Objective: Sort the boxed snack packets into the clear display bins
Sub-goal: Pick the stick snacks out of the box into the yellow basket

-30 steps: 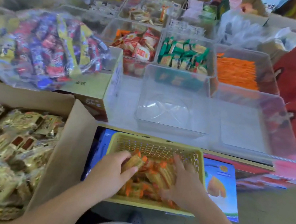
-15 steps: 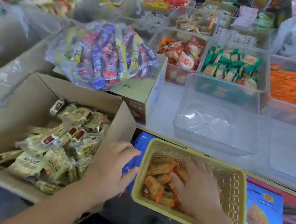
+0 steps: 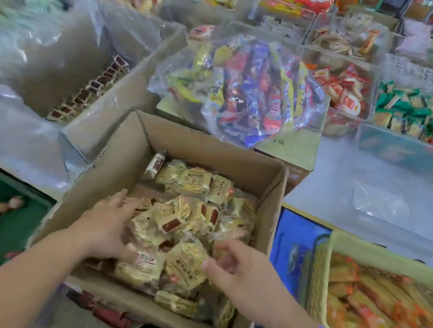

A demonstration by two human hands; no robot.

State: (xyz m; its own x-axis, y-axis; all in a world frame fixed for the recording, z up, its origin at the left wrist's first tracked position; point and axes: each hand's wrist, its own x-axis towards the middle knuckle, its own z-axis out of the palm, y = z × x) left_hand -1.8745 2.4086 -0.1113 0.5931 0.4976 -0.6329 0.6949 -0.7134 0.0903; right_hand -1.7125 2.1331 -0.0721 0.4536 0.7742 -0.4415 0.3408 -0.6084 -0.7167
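Observation:
An open cardboard box (image 3: 267, 228) in front of me is full of pale yellow snack packets (image 3: 188, 224). My left hand (image 3: 106, 223) lies flat on the packets at the box's left side, fingers spread. My right hand (image 3: 237, 275) hovers over the packets at the right, fingers curled loosely around one packet's edge without a clear grip. A yellow-green basket (image 3: 338, 248) holding orange-yellow packets (image 3: 385, 307) stands to the right. An empty clear display bin (image 3: 390, 202) sits on the white counter behind it.
A clear bag of multicoloured sweets (image 3: 249, 89) rests on a box behind the cardboard box. Clear bins of red packets (image 3: 340, 90) and green packets (image 3: 416, 113) stand at back right. A plastic-lined carton (image 3: 86, 81) is at left.
Both hands left the yellow-green basket and moved left into the cardboard box of pale yellow packets. The view swung left with them.

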